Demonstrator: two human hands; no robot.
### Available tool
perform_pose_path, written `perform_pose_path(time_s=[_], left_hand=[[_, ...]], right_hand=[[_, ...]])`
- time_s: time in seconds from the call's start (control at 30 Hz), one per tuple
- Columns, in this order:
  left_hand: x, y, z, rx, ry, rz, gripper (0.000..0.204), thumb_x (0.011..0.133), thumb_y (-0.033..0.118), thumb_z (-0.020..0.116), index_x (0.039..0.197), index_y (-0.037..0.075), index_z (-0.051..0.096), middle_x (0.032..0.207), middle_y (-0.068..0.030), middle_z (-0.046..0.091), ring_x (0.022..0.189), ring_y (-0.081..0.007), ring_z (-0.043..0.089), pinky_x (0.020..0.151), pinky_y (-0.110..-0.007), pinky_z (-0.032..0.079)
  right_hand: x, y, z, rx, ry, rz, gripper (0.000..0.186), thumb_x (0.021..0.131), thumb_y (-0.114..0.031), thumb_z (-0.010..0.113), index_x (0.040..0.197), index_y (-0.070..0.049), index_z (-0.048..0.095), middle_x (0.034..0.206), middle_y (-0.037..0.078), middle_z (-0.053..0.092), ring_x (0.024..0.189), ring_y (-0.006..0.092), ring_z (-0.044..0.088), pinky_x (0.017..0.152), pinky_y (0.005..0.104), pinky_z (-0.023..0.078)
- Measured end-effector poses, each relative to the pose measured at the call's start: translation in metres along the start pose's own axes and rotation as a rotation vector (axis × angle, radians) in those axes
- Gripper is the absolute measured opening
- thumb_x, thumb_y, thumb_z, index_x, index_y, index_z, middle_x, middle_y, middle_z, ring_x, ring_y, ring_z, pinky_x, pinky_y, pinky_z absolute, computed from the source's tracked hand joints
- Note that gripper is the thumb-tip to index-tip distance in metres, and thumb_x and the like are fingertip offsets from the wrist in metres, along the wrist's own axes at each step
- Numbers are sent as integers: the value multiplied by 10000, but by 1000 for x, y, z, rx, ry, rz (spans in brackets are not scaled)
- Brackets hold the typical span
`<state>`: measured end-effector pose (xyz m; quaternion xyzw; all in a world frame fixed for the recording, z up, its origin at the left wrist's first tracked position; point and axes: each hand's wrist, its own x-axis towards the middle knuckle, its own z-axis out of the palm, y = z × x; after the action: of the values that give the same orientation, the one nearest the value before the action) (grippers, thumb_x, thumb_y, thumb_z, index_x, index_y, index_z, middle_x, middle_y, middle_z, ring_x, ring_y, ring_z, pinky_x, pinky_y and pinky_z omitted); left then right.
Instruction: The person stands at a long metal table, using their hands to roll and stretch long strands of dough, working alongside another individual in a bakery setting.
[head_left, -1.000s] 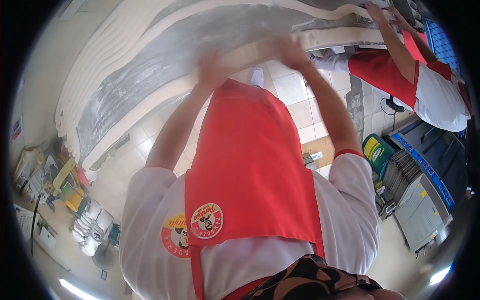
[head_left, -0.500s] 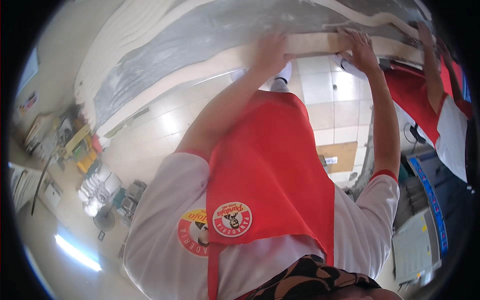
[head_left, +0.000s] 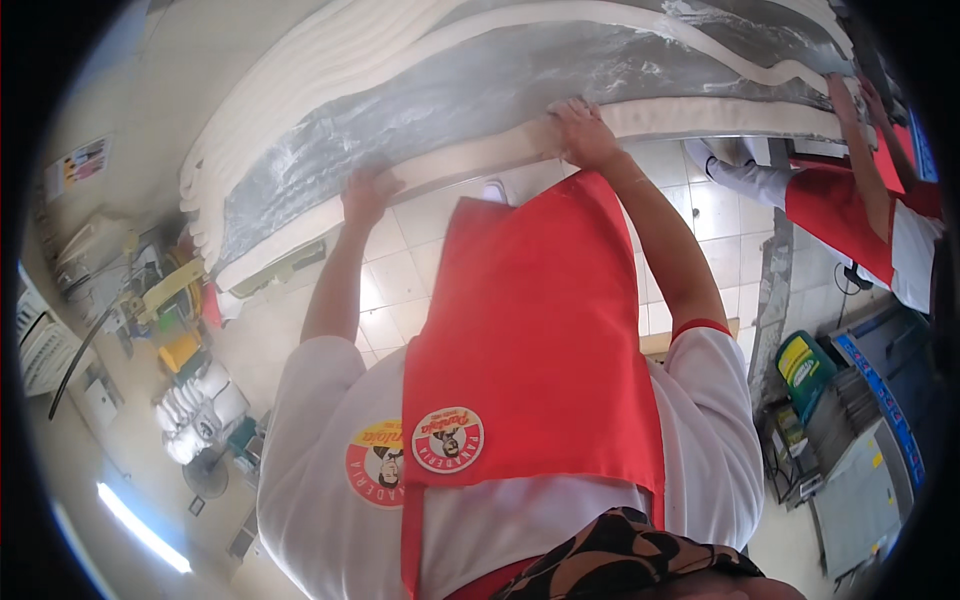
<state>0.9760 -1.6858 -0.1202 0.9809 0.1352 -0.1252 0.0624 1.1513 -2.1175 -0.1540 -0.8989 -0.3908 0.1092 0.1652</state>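
Dough work is what both hands are at: a long pale dough rope (head_left: 690, 118) lies along the near edge of the floured steel table (head_left: 480, 90), and the person presses on it from above. The left hand (head_left: 368, 192) lies flat, fingers spread and released, on the rope's thinner stretch towards the table's left end. The right hand (head_left: 580, 132) curls over the thicker part near the middle of that edge, gripping it loosely.

As a judgement, the rolling is well along but not finished. Several more ropes (head_left: 300, 75) already lie side by side across the far part of the table, drawn out long and even, while the one in hand is uneven, thick to the right and slimmer to the left, so it needs more rolling and stretching.

Room is tight. The rope runs right at the table's near edge, so it could slip over with a pull towards the body. To the right another person in a red apron (head_left: 850, 215) reaches a hand (head_left: 838, 88) to the same edge, which limits sideways travel there. Left of the left hand the table ends soon. Its middle, a bare floured strip, is the open space for pushing the rope away.
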Motion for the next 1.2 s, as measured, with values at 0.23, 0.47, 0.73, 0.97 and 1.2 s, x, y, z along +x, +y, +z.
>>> perform_pose_path(time_s=[0.23, 0.47, 0.73, 0.97, 1.2], left_hand=[[55, 44, -48, -430, -327, 290, 761, 891, 673, 611, 1380, 91, 628, 1427, -216, 585, 1350, -420, 503, 1087, -484, 440], [78, 63, -52, 56, -221, 106, 825, 851, 705, 643, 1409, 100, 590, 1430, -205, 562, 1371, -366, 492, 1098, -536, 425], [83, 46, -2, -99, -327, 499, 839, 800, 683, 720, 1370, 77, 611, 1345, -181, 612, 1316, -367, 535, 1081, -486, 445], [74, 54, 36, -331, -311, 253, 882, 820, 668, 714, 1388, 5, 588, 1416, -236, 574, 1313, -395, 542, 1102, -450, 434], [60, 97, 29, -370, -359, 277, 917, 820, 711, 693, 1385, -3, 589, 1399, -249, 583, 1311, -389, 546, 1105, -446, 431]], right_hand=[[0, -36, -5, -152, -51, 137, 730, 844, -449, 775, 1486, -259, 485, 1458, 27, 462, 1404, 291, 404, 1172, 612, 304], [8, -46, 1, -245, -108, 188, 790, 836, -476, 779, 1518, -263, 441, 1482, 38, 444, 1412, 293, 400, 1128, 626, 341], [8, -40, 7, -218, -68, 144, 757, 844, -472, 770, 1506, -266, 464, 1480, 36, 450, 1394, 290, 419, 1118, 628, 343], [9, -36, -1, -175, -49, 126, 741, 841, -464, 774, 1499, -290, 480, 1456, 29, 470, 1387, 296, 422, 1167, 581, 309], [2, -18, 6, -88, 19, 76, 729, 828, -486, 775, 1482, -303, 511, 1440, 25, 488, 1384, 294, 420, 1183, 578, 289]])
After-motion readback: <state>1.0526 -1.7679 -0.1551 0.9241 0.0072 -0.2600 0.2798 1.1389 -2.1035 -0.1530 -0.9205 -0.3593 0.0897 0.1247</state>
